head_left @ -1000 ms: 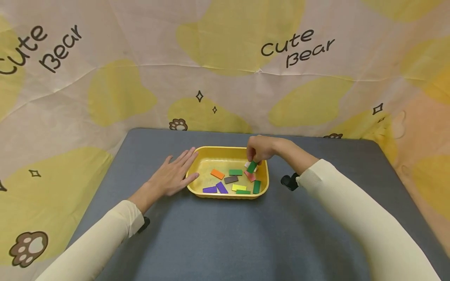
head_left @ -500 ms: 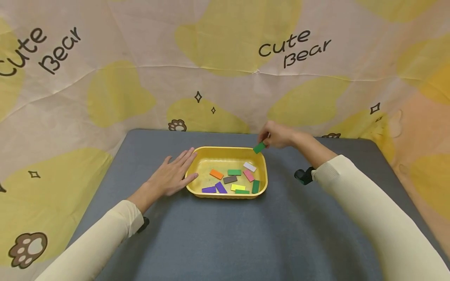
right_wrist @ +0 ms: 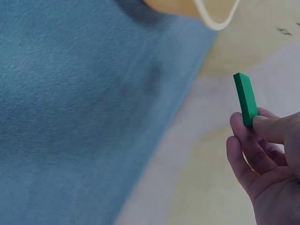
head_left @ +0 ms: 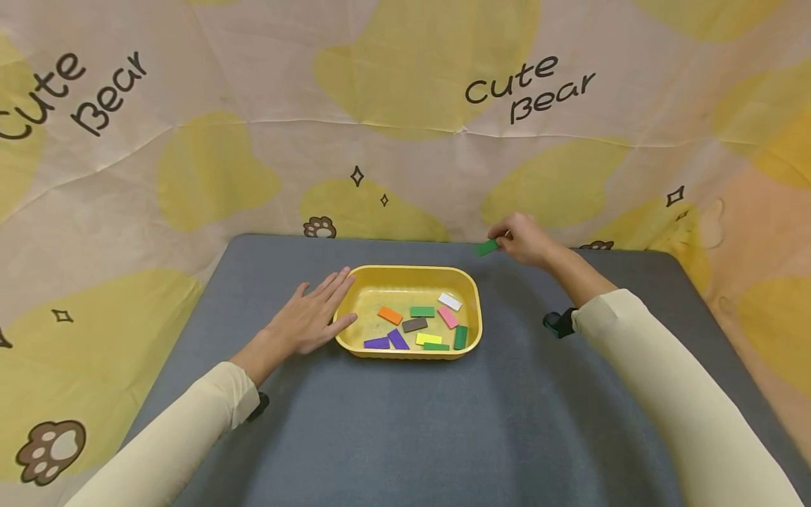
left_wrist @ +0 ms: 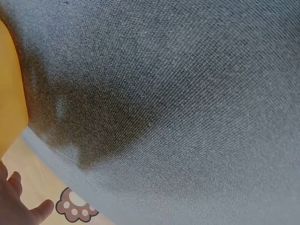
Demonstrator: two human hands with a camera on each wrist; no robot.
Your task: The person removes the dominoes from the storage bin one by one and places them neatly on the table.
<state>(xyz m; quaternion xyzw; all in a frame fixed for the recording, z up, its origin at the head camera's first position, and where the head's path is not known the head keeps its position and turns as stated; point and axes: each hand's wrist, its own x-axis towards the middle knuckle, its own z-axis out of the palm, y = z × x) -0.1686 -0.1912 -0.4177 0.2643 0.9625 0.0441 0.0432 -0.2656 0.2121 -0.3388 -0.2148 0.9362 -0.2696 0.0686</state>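
Observation:
A yellow tray [head_left: 405, 274] stands on the blue-grey table, with several small coloured blocks in it. My left hand [head_left: 309, 315] rests its straight fingers against the tray's left rim. Beyond the tray's far right corner, my right hand [head_left: 524, 239] pinches a green block [head_left: 486, 247] between thumb and fingers. In the right wrist view the green block [right_wrist: 245, 99] juts out from the fingertips as a thin rectangular piece. Inside the tray lie an orange block [head_left: 390, 315], a grey block [head_left: 415, 324], a pink block [head_left: 448, 317] and a white block [head_left: 450, 301], among others.
Purple blocks [head_left: 398, 339], a yellow block [head_left: 429, 339] and more green blocks [head_left: 460, 337] lie near the tray's front side. A printed cloth [head_left: 405, 162] hangs behind the table's [head_left: 405, 429] back edge. Dark cameras sit at both wrists.
My right hand has lifted the green block out of the tray and carried it back and right, past the rim. The white block is uncovered. The left hand stays in place.

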